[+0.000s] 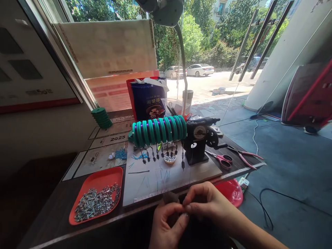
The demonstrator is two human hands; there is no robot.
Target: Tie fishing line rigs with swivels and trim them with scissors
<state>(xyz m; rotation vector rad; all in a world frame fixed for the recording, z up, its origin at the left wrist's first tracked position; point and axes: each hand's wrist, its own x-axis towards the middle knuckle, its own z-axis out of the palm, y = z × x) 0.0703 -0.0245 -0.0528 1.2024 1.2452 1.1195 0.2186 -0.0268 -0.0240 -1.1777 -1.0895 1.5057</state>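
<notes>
Both hands meet at the near edge of the table, fingertips pinched together around something too small to identify. The left hand is curled, thumb and forefinger closed at the pinch point; the right hand comes in from the right, its fingers bent and pressed against those of the left. A small dark object sits just beyond the left hand's knuckles; its nature cannot be told.

Just beyond the hands lies a pale work board strewn with thin wires. At its far edge, a row of green rings is threaded on a horizontal bar, with small weights hanging below and a small dish of beads beneath. To the right of the rings stands a black hand-cranked winder; pink-handled scissors and pliers lie further right. At near left, a red tray holds small metal pieces. A red dish shows below the table edge, right of the hands.
</notes>
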